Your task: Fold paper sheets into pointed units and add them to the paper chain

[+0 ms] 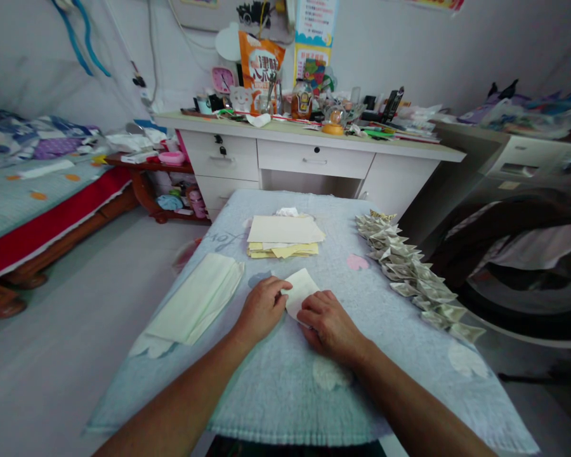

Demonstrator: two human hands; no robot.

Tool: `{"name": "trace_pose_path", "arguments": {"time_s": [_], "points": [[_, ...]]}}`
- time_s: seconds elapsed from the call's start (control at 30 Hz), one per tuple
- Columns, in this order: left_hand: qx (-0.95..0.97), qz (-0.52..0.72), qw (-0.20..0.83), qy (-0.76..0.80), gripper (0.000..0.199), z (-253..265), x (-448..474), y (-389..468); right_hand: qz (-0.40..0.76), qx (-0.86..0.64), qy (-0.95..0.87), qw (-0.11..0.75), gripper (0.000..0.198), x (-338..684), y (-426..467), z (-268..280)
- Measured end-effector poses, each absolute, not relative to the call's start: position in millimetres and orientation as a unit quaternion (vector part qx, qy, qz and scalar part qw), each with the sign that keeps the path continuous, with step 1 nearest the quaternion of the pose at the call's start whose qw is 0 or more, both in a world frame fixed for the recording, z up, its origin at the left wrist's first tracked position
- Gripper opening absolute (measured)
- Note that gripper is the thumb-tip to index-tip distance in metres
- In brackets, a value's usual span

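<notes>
Between my hands a small white sheet of paper (302, 285) lies at a slant on the cloth-covered table. My left hand (265, 304) pinches its left edge between thumb and fingers. My right hand (330, 324) has curled fingers closed on its lower right side, hiding that part. Beyond the sheet is a stack of cream and yellow paper (285, 230). To the left lies a pile of long pale green paper sheets (197, 295). Rows of folded paper pieces (409, 270) with pointed tips stand along the table's right side.
A light blue cloth (266, 406) covers the table. Behind it stands a white desk (314, 158) crowded with jars, a pink clock (223, 80) and an orange bag (261, 66). A bed (38, 197) is at left, a washing machine (528, 171) at right.
</notes>
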State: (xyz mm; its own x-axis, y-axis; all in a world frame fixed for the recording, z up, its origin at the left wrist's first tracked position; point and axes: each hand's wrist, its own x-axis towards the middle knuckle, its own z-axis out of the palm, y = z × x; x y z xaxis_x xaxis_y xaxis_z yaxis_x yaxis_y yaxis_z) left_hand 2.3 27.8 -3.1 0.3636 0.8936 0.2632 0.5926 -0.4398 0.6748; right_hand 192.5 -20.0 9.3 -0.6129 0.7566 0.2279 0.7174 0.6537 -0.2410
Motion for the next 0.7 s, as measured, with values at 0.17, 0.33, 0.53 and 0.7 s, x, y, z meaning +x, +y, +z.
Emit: {"name": "trace_pose_path", "arguments": {"time_s": [0.17, 0.33, 0.53, 0.7], "points": [[0.795, 0.32, 0.158, 0.491, 0.029, -5.6, -1.8, 30.0, 0.081, -0.413, -0.892, 0.165, 0.007, 192.0, -21.5, 11.1], [0.836, 0.29, 0.186, 0.428, 0.031, -1.8, -1.0, 24.8, 0.099, -0.444, -0.872, 0.182, 0.011, 192.7, -19.6, 6.2], [0.864, 0.269, 0.206, 0.373, 0.034, 3.3, 1.3, 20.7, 0.101, -0.446, -0.856, 0.24, 0.021, 196.3, -17.4, 2.6], [0.875, 0.247, 0.229, 0.348, 0.019, 3.6, 1.4, 20.9, 0.101, -0.45, -0.855, 0.236, 0.017, 199.5, -17.8, 5.3]]}}
